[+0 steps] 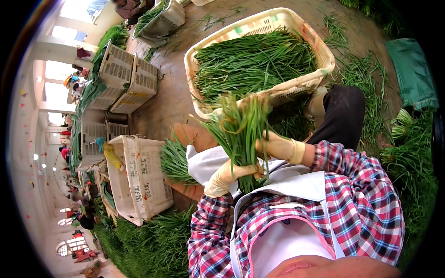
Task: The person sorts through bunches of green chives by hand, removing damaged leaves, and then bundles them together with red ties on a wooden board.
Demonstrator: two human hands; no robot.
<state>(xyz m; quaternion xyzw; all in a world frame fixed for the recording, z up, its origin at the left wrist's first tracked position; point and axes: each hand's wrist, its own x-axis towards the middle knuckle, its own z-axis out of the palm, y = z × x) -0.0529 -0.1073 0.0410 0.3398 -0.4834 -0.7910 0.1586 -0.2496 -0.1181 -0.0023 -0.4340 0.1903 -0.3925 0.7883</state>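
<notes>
A thick bunch of long green chives (243,139) stands roughly upright before my chest, pale ends away from me. My left hand (231,176), in a cream glove, wraps round its lower part. Gloved too, my right hand (280,147) closes on its right side, some fingertips hidden by stalks. A thin yellowish loop (233,128) shows on the upper part; whether it goes all round cannot be told. Beyond the bunch, a cream plastic crate (328,67) holds many chives lying flat (253,62). More cut greens (178,161) lie left of my lap, over a brown surface.
A white plastic crate (153,177) bearing writing stands at left, a yellow glove (113,156) over its rim. Stacked crates (116,67) rise behind. Heaps of greens lie at lower left (149,243) and right (410,166). Loose stalks (365,80) litter the floor. Other people are farther off.
</notes>
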